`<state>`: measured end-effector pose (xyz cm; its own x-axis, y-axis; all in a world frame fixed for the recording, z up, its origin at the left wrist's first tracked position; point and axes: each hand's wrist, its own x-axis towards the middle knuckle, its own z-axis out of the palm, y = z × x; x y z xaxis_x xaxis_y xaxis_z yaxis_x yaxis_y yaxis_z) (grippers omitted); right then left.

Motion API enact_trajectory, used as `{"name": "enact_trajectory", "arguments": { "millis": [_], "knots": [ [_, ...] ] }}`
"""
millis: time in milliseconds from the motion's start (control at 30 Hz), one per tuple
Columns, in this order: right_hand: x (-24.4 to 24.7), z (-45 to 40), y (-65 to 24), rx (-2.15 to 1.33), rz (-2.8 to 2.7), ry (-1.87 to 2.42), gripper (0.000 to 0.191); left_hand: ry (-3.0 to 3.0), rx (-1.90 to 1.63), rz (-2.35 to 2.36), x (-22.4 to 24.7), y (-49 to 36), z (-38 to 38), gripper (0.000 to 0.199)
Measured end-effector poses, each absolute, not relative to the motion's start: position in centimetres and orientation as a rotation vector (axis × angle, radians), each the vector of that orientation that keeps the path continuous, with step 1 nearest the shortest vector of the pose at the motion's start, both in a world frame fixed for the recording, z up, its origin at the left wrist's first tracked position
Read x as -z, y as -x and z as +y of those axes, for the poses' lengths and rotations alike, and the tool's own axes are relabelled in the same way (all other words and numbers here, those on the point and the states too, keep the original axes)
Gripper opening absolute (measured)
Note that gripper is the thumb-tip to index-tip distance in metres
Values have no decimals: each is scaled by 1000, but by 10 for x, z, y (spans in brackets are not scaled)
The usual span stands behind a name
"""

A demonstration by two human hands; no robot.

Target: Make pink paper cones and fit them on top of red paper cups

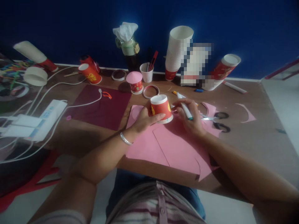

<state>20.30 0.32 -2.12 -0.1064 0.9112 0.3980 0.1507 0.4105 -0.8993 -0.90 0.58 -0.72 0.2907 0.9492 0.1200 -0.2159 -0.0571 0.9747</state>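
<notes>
My left hand is closed round the lower left side of a red paper cup, its thumb across the front. The cup stands upside down or is held so, with a white base on top and a small dark mark near its lower rim. In my right hand is a white marker with a green end, held just right of the cup. Beneath both hands lie pink paper sheets. Scissors with black handles rest among pink offcuts beside my right hand.
A red cup with a pink cone top stands behind, near tape rolls. Farther back are a stack of paper cups and a cup of tools. A power strip with white cables lies left, near dark red paper.
</notes>
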Motion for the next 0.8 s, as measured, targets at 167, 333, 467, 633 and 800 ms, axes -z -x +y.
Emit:
{"name": "enact_trajectory", "arguments": {
  "millis": [167,333,467,633,800],
  "knots": [
    [22,6,-203,-821,-1650,1047,33,-1310,-1189,794,12,6,6,56],
    [22,7,-204,-831,-1679,1063,53,-1524,-1172,897,18,5,5,65],
    [20,8,-207,-796,-1728,1070,51,-1698,-1151,935,19,6,5,71],
    [22,10,-208,-680,-1749,1088,34,-1735,-1114,943,13,6,4,68],
    [28,11,-207,-695,-1708,1110,35,-1746,-1101,982,9,6,3,62]
  ]
}}
